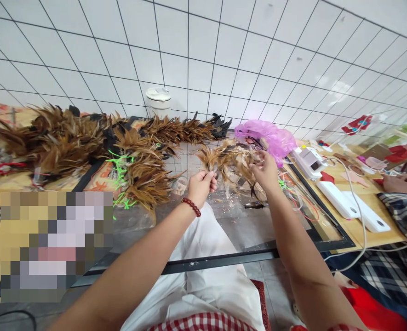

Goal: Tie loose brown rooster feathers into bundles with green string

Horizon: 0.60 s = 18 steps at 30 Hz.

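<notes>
My left hand (201, 185), with a red bead bracelet on the wrist, is closed in a pinch on one end of a bunch of brown feathers (228, 161). My right hand (266, 169) grips the same bunch at its right side, fingers curled. Both hands are held above a glass tabletop (231, 230) with a black frame. A long pile of brown feather strips (86, 142) lies to the left and behind, some tied with green string.
A pink plastic bag (270, 137) lies behind my right hand. A white lidded cup (158, 101) stands by the tiled wall. White boxes (348, 202) and cables sit on the wooden table at right, where another person's hand (398, 183) rests.
</notes>
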### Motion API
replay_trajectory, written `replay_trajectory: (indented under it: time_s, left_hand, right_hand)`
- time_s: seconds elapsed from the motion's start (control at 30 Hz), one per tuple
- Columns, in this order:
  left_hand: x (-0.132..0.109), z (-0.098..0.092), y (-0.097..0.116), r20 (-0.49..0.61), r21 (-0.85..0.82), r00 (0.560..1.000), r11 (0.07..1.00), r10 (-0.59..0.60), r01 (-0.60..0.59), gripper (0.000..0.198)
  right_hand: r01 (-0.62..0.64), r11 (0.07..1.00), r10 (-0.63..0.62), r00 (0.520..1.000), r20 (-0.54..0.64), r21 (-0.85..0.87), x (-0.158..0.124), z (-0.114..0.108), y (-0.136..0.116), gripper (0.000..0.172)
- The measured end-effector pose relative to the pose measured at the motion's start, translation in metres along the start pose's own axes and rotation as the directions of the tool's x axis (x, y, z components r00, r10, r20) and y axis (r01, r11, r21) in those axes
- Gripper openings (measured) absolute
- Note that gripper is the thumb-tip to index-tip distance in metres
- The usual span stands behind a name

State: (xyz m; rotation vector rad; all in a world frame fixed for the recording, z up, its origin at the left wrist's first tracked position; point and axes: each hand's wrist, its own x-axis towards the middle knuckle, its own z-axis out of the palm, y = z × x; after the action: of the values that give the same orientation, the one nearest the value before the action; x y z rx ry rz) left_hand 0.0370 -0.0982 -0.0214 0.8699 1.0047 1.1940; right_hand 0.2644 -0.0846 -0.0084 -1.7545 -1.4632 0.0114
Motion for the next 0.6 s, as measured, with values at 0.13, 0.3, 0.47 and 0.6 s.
replay_trajectory:
  time_s: [0.13,0.3,0.47,0.6]
  left_hand:
    - [0.0,0.0,0.0,0.0,0.004,1.0,1.0,0.0,0.0,0.016]
    - [0.0,0.0,0.0,-0.004,0.001,1.0,1.0,0.008,-0.008,0.016]
    - [0.0,0.0,0.0,-0.027,0.004,1.0,1.0,0.001,-0.001,0.016]
    - [0.0,-0.001,-0.002,-0.022,0.0,1.0,1.0,0.019,-0.019,0.019]
  right_hand:
    - [0.119,0.973,-0.15,0.977,-0.152,-0.197,-0.004,-0.007,-0.007,0.054]
    - [0.207,0.929,-0.142,0.965,0.222,-0.308,-0.014,-0.007,-0.023,0.026]
    - [0.136,0.981,-0.071,0.917,0.393,-0.14,-0.014,-0.004,-0.025,0.017]
    - [-0.192,0.857,0.06,0.959,0.278,0.478,-0.008,-0.008,-0.03,0.027]
